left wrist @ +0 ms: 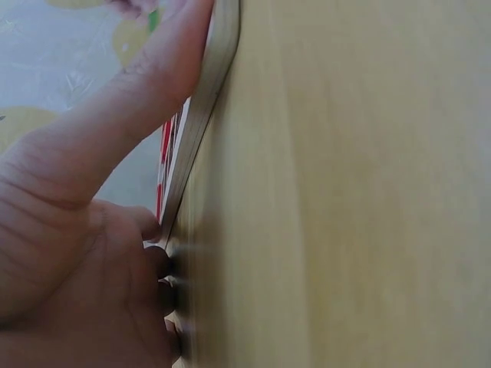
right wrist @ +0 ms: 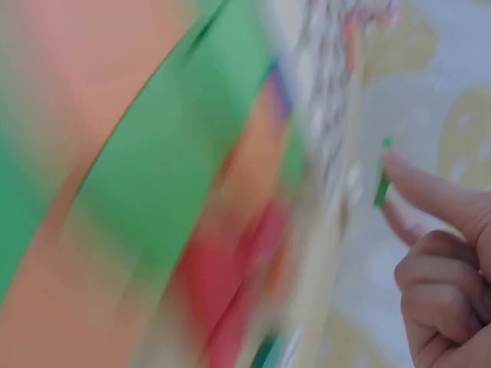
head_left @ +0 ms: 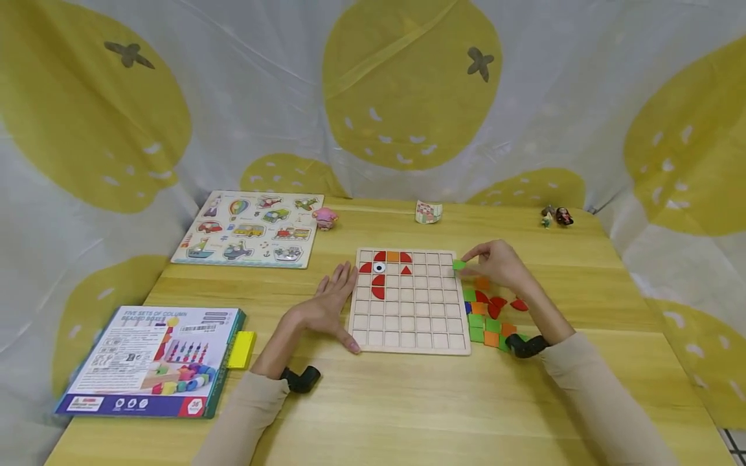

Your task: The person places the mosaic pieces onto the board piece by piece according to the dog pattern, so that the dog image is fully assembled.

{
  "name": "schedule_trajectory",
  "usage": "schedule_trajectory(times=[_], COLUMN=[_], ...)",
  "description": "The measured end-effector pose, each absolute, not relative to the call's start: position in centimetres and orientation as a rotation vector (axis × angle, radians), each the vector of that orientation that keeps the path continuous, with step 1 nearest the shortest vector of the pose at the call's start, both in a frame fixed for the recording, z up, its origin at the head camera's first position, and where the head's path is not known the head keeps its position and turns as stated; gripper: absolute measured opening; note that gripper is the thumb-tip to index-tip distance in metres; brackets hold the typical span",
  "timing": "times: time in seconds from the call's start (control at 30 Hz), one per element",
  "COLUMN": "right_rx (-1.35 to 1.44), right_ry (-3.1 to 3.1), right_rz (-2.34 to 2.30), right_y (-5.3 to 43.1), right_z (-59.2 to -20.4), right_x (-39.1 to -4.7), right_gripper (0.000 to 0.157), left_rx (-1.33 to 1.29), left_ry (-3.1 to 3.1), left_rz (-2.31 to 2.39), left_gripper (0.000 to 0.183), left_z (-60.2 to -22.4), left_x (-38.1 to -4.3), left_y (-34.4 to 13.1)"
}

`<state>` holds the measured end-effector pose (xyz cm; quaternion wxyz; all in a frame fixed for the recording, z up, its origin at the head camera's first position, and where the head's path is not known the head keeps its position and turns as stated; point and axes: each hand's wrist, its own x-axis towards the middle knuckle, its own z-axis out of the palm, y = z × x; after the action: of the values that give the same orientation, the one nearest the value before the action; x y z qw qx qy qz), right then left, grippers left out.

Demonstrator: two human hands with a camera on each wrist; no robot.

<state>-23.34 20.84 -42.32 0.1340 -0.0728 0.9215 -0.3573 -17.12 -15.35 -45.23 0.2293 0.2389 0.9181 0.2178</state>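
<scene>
A wooden grid board (head_left: 415, 317) lies flat in the middle of the table. In its upper left cells sit several red curved pieces, an orange square (head_left: 393, 257), a red triangle (head_left: 406, 270) and a white piece with an eye (head_left: 379, 267). My left hand (head_left: 327, 304) rests with spread, straight fingers along the board's left edge, thumb at the lower left corner. Between thumb and fingertip my right hand (head_left: 500, 264) pinches a green square (head_left: 459, 265) at the board's upper right edge. The right wrist view shows this green square (right wrist: 383, 175) edge-on.
Loose green, orange and red pieces (head_left: 492, 325) lie right of the board. A vehicle puzzle (head_left: 247, 230), a boxed bead set (head_left: 154, 362) and a yellow block (head_left: 241, 350) stand left. Farther back are a pink figure (head_left: 325, 219), a patterned card (head_left: 429, 212) and small figurines (head_left: 563, 217).
</scene>
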Motion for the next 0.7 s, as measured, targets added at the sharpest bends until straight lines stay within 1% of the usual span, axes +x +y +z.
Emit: schedule_trajectory(times=[0.1, 0.23, 0.33, 0.47, 0.7], right_rx=[-0.26, -0.307, -0.301, -0.259, -0.278], right_ry=[2.605, 2.552, 2.58, 2.651, 2.652], right_rz=[-1.093, -1.083, -1.052, -1.014, -1.063], right_y=[15.9, 8.9, 5.7, 4.4, 4.6], right_z=[-41.9, -42.5, -43.3, -44.0, -44.2], right_x=[-23.0, -22.6, -22.6, -22.7, -23.1], right_gripper=[0.023, 0.023, 0.023, 0.022, 0.022], left_rx=[0.638, 0.631, 0.65, 0.665, 0.676], left_ry=[2.523, 2.517, 2.514, 2.512, 2.524], left_rz=[0.593, 0.585, 0.588, 0.586, 0.573], left_gripper=[0.153, 0.153, 0.152, 0.152, 0.152], left_z=[-45.4, -45.3, -45.3, -45.2, -45.2], left_x=[-17.1, -17.1, -17.2, -17.3, -17.5], left_y=[-15.2, -15.0, -14.7, -14.4, -14.2])
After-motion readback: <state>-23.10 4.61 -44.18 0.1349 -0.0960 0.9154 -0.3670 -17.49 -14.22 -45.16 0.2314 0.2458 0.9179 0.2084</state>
